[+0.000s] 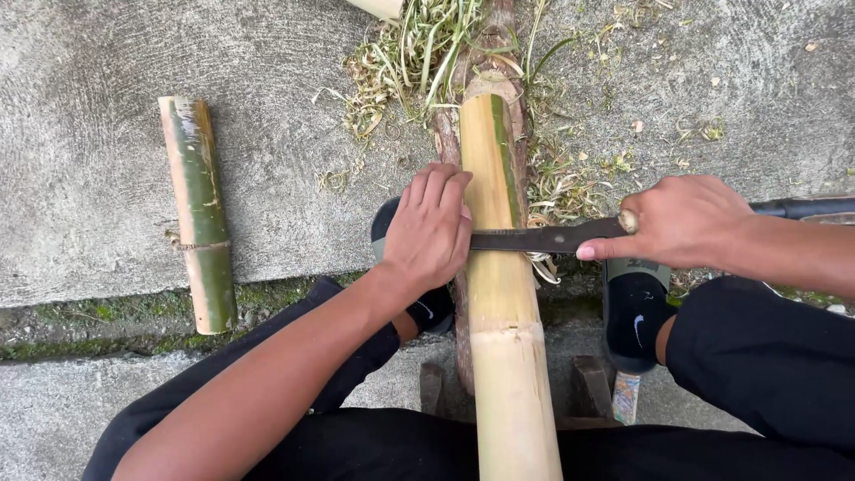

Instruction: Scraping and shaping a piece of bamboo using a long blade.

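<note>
Left hand (430, 230) presses flat, fingers together, on the blade (534, 239) lying across the bamboo pole (500, 294). Right of the pole, the right hand (677, 221) is closed around the blade's handle. Left of the pole lies a short green bamboo piece (198, 214).

Outdoor yard workspace (rough concrete ground (107, 53), grass shavings (419, 44)).

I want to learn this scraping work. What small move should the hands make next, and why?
Probably draw the blade along the bamboo pole: the right hand grips its handle, the left hand presses its tip, and a green strip remains.
</note>
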